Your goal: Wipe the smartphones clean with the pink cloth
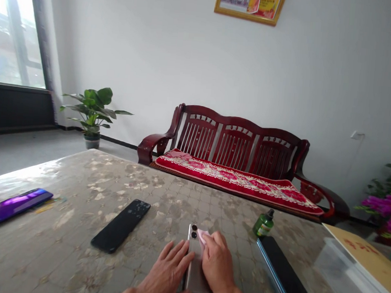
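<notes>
A silver-brown phone (195, 274) lies back side up on the patterned tablecloth (162, 207), its two dark camera lenses at the far end. My left hand (168, 274) rests along the phone's left edge, fingers spread and stretched out, with nothing in it. In my right hand (218, 260), a small pale pink cloth (203, 236) is pinched between the fingers and touches the phone's back just right of the lenses. The right palm covers part of the phone's right side.
A black phone (121, 225) lies left of my hands, a purple one (8, 208) at the far left. To the right are a green bottle (264, 223), a blue-edged phone (284, 273) and a clear box (351, 278). A red wooden bench (233, 145) stands beyond the table.
</notes>
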`<state>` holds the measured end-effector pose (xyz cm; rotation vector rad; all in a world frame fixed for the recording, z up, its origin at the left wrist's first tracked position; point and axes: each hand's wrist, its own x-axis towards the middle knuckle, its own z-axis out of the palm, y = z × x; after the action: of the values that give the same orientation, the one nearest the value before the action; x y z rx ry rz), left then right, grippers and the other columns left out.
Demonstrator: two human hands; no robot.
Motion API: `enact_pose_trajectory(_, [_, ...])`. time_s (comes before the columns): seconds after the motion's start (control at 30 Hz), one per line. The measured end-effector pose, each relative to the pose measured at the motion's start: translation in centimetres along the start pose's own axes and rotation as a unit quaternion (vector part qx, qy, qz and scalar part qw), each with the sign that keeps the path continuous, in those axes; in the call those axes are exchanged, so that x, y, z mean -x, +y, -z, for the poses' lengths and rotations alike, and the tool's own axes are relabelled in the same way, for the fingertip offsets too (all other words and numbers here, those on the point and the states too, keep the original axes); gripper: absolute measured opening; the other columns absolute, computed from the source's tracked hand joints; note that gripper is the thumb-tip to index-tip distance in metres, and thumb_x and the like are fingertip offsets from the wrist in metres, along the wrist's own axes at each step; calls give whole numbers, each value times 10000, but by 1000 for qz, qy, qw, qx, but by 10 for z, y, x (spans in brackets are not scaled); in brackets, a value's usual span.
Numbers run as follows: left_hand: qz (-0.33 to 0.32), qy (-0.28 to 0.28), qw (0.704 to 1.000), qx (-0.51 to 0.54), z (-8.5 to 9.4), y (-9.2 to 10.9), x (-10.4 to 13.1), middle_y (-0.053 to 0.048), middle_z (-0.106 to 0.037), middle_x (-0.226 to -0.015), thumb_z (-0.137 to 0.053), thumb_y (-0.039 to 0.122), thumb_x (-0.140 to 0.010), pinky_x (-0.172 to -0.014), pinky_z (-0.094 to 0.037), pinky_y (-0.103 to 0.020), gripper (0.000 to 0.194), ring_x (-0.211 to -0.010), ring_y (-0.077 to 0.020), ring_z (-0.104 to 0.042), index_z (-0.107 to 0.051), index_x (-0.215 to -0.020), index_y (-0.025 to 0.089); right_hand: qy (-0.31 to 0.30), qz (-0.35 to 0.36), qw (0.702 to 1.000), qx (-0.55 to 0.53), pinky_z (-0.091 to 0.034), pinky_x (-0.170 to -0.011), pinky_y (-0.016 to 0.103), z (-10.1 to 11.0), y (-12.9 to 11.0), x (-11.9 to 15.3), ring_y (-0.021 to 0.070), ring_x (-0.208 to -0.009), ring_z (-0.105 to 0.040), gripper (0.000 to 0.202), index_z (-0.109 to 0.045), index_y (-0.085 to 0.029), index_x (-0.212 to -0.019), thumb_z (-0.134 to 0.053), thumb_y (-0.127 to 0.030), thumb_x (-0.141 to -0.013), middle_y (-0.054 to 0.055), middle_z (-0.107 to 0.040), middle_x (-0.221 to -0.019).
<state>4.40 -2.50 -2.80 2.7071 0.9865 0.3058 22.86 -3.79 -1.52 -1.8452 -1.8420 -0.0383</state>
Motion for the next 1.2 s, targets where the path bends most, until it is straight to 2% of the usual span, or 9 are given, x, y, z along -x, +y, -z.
enact_pose_trajectory(0.17, [3,-2,1000,10,3,2,2,-114,-340,-1542,-646,291,-726,-1167,-198,-542,739,-1425,-314,-284,-405,-1421,220,-16,7,1000,-19,-438,-795,215,1,-2,3,169,-889,-612,415,-728,-258,-957,-450,-11,-774,38,-640,-894])
enact_pose_trajectory(0.53, [12,3,1000,17,13,11,4,-97,-342,-1545,-615,284,-749,-1181,-173,-506,715,-1429,-294,-275,-390,-1424,222,7,14,993,-113,-467,-854,218,-5,7,14,166,-943,-618,469,-718,-257,-1068,-410,-27,-798,47,-647,-951])
enact_pose_trajectory(0.73, [5,-4,999,32,13,12,3,-112,-317,-1555,-624,289,-743,-1177,-161,-524,748,-1435,-305,-255,-357,-1437,208,26,28,995,-90,-463,-845,220,-9,10,14,164,-904,-618,447,-722,-237,-1037,-428,-16,-784,34,-638,-898])
enact_pose_trajectory(0.87, [0,12,999,33,11,10,3,-111,-329,-1549,-618,299,-756,-1172,-166,-532,744,-1428,-305,-270,-338,-1441,217,39,37,995,-78,-467,-810,214,-9,9,13,161,-876,-621,427,-727,-235,-1001,-440,-19,-769,31,-637,-887])
enact_pose_trajectory(1.2, [8,0,1000,21,13,12,4,-129,-324,-1548,-612,316,-765,-1163,-185,-537,727,-1428,-308,-270,-354,-1435,204,37,36,995,-91,-475,-832,229,-7,5,13,169,-899,-626,440,-729,-232,-1021,-422,-28,-780,40,-642,-890])
